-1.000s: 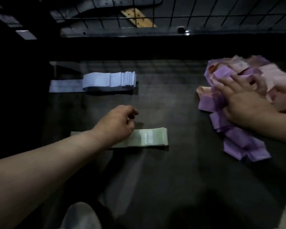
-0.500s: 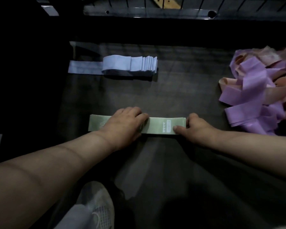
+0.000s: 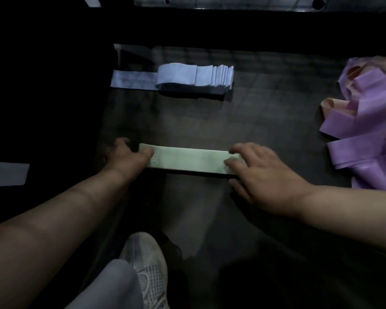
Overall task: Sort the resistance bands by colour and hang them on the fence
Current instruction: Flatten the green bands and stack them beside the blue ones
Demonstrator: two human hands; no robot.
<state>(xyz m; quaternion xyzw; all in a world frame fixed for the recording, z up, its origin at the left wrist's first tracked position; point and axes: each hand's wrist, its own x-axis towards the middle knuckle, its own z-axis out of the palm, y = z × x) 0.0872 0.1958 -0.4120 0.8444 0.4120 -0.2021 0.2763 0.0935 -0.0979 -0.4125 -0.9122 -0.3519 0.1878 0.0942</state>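
Observation:
A flat stack of green bands [image 3: 187, 160] lies on the dark floor in front of me. My left hand [image 3: 126, 158] holds its left end, thumb on top and fingers curled at the far side. My right hand [image 3: 260, 172] rests on its right end with fingers laid flat and the thumb along the near edge. A stack of pale blue bands [image 3: 187, 78] lies further back, one band stretched out to its left. A loose pile of purple and pink bands [image 3: 366, 123] sits at the right edge. The fence's bottom rail [image 3: 232, 1] shows at the top.
My white shoe [image 3: 148, 266] and grey trouser leg sit near the bottom centre. A pale strip [image 3: 6, 173] lies on the dark ground at far left. The dark mat [image 3: 265, 112] stretches between the stacks.
My right hand left the purple pile and came to the green stack's right end. My left hand slid from the stack's middle to its left end. The view tilted down.

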